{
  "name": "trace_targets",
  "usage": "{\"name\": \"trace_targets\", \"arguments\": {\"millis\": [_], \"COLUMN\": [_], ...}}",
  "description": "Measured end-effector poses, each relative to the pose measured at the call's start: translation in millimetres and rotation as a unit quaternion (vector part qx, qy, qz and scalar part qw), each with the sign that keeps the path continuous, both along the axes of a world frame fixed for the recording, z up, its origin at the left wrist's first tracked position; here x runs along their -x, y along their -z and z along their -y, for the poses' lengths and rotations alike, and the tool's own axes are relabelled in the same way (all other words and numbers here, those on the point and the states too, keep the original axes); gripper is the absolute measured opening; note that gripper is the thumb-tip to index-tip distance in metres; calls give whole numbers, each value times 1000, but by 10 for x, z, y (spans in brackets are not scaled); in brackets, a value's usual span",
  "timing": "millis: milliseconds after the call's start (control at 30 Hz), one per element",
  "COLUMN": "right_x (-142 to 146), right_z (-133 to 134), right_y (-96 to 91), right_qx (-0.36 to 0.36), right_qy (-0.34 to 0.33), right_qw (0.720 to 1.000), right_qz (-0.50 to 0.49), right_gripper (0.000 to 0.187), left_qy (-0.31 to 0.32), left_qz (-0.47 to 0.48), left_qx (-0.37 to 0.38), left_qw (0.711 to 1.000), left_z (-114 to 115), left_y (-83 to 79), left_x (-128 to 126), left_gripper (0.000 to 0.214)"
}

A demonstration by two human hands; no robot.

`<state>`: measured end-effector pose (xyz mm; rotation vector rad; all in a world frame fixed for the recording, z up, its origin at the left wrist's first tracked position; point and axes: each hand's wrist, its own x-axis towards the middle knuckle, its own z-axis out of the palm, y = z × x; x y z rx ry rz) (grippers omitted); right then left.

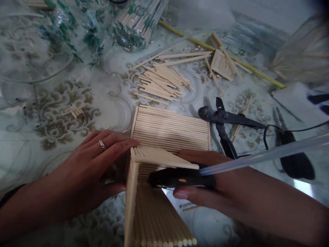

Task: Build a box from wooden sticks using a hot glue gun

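Observation:
A small house built of thin wooden sticks (164, 137) stands in front of me on the patterned table. My left hand (87, 171), a ring on one finger, lies against the house's left side, fingers stretched over the top edge and thumb at the wall. My right hand (231, 192) is closed round a black glue gun (180, 178). A clear glue stick (269, 154) sticks out of the gun toward the right. The gun's nose points at the inner corner under a triangular stick panel (161, 157).
A loose pile of cut sticks (161, 82) lies behind the house, with a small stick panel (221, 63) and a long yellow rod (231, 56) further back. Black cutters (226, 120) and a cable lie to the right. Bundles in green-printed plastic (128, 27) sit at the far edge.

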<state>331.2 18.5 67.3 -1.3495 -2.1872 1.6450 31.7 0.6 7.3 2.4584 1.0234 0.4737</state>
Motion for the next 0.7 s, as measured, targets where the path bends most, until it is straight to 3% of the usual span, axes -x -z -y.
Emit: {"name": "trace_targets", "arguments": {"millis": [267, 500, 700], "right_x": [-96, -155, -200], "right_z": [56, 64, 113], "right_y": [5, -6, 1], "right_qx": [26, 34, -9], "right_qy": [8, -4, 12], "right_qw": [999, 998, 998], "right_qz": [37, 48, 66], "right_gripper": [22, 27, 23], "left_qy": [5, 0, 8], "left_qz": [-10, 2, -8], "left_qx": [5, 12, 15], "left_qw": [1000, 1000, 1000], "left_z": [-16, -2, -13], "left_y": [-10, 4, -23], "left_x": [9, 26, 8], "left_gripper": [46, 48, 44]}}
